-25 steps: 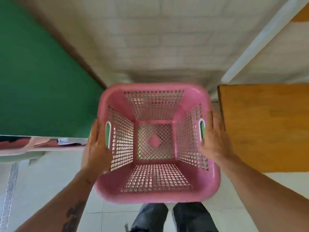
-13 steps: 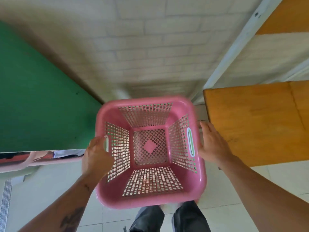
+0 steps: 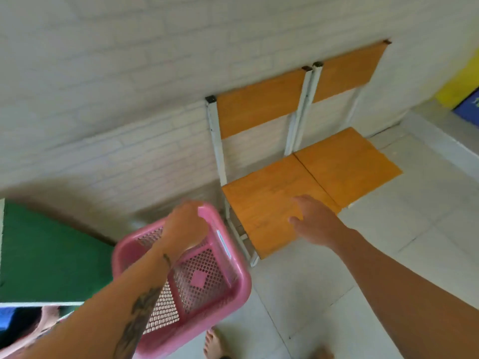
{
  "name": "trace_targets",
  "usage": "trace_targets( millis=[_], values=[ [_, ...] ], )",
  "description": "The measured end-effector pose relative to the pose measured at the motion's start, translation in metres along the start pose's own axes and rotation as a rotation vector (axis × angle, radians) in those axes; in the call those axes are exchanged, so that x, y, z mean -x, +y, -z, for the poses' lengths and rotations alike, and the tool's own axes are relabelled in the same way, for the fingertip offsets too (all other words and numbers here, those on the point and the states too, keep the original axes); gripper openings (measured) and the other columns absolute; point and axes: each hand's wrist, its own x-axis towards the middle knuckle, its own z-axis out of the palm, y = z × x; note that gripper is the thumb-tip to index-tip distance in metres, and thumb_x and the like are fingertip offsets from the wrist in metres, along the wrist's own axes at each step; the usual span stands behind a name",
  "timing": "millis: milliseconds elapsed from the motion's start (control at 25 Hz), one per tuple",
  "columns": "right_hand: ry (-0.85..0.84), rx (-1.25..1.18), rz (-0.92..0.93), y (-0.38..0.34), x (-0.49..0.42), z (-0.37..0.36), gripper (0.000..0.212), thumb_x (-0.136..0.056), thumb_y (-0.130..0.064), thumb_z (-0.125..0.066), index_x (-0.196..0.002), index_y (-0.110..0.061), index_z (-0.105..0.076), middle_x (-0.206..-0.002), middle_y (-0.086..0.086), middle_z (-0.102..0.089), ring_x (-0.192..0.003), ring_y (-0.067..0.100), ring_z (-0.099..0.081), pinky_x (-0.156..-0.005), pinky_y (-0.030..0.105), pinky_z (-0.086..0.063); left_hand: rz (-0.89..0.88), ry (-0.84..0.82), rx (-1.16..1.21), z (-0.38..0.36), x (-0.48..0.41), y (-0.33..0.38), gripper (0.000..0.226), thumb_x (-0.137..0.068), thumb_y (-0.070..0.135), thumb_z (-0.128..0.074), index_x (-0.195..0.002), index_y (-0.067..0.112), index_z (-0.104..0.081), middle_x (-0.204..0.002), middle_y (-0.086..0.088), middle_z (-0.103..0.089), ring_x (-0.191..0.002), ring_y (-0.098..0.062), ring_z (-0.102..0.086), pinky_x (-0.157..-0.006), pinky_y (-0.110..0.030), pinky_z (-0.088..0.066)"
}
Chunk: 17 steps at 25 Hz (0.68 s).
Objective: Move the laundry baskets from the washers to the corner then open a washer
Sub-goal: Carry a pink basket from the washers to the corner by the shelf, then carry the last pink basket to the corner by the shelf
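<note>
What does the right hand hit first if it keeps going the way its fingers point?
Probably the near chair seat. The right hand is open, fingers aimed up and left over that orange seat, off the pink basket. Depth is unclear, so it may pass above the seat toward the brick wall.

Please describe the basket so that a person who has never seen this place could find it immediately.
Start at the pale brick wall, where two orange wooden chairs with white metal frames stand side by side. On the tiled floor just left of them, beside a green panel, is the pink square plastic laundry basket. It is the only pink, lattice-sided object, and the left hand grips its rim.
</note>
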Motion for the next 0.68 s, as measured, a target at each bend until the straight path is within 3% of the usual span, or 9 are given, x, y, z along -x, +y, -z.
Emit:
trace_targets(
  millis=[120, 320, 400, 520, 680],
  values=[
    [0.117, -0.062, -0.058, 0.069, 0.044, 0.061, 0.055, -0.094, -0.031, -0.049, -0.145, -0.013, -0.039, -0.153, 0.003, -0.037, -0.136, 0.024, -0.041, -0.108, 0.04, -0.038, -0.142, 0.001, -0.032, 0.003, 0.002, 0.108, 0.051, -0.085, 0.011, -0.046, -0.136, 0.019, -0.053, -0.143, -0.004, -0.049, -0.122, -0.027, -0.055, -0.097, -0.035, -0.048],
    [0.306, -0.119, -0.191, 0.213, 0.136, 0.152, 0.061, -0.094, -0.037, -0.049, -0.15, -0.02, -0.034, -0.159, 0.0, -0.03, -0.144, 0.021, -0.031, -0.115, 0.035, -0.027, -0.442, 0.005, -0.038, -0.036, 0.031, 0.312, 0.053, -0.088, 0.012, -0.046, -0.14, 0.019, -0.049, -0.146, -0.003, -0.045, -0.116, -0.028, -0.057, -0.074, -0.027, -0.05],
    [0.388, -0.11, -0.26, 0.272, 0.184, 0.184, 0.06, -0.093, -0.038, -0.05, -0.149, -0.022, -0.035, -0.158, 0.0, -0.031, -0.144, 0.021, -0.03, -0.117, 0.035, -0.026, -0.547, -0.043, -0.056, -0.063, 0.048, 0.393, 0.048, -0.09, 0.014, -0.047, -0.137, 0.015, -0.052, -0.146, -0.008, -0.047, -0.122, -0.029, -0.054, -0.084, -0.032, -0.049],
    [0.508, -0.062, -0.382, 0.362, 0.255, 0.228, 0.059, -0.093, -0.039, -0.05, -0.148, -0.022, -0.037, -0.157, 0.001, -0.033, -0.145, 0.019, -0.029, -0.118, 0.033, -0.023, -0.683, -0.168, -0.038, -0.108, 0.074, 0.514, 0.054, -0.094, 0.017, -0.046, -0.147, 0.018, -0.041, -0.155, -0.006, -0.036, -0.136, -0.027, -0.042, -0.104, -0.033, -0.04],
    [0.633, -0.097, -0.595, 0.464, 0.337, 0.275, 0.057, -0.093, -0.034, -0.051, -0.147, -0.022, -0.039, -0.156, 0.0, -0.035, -0.143, 0.02, -0.031, -0.117, 0.031, -0.023, -0.835, -0.249, -0.006, -0.165, 0.119, 0.654, 0.054, -0.088, 0.019, -0.052, -0.142, 0.019, -0.048, -0.152, -0.005, -0.042, -0.135, -0.025, -0.044, -0.109, -0.032, -0.036]
  ],
)
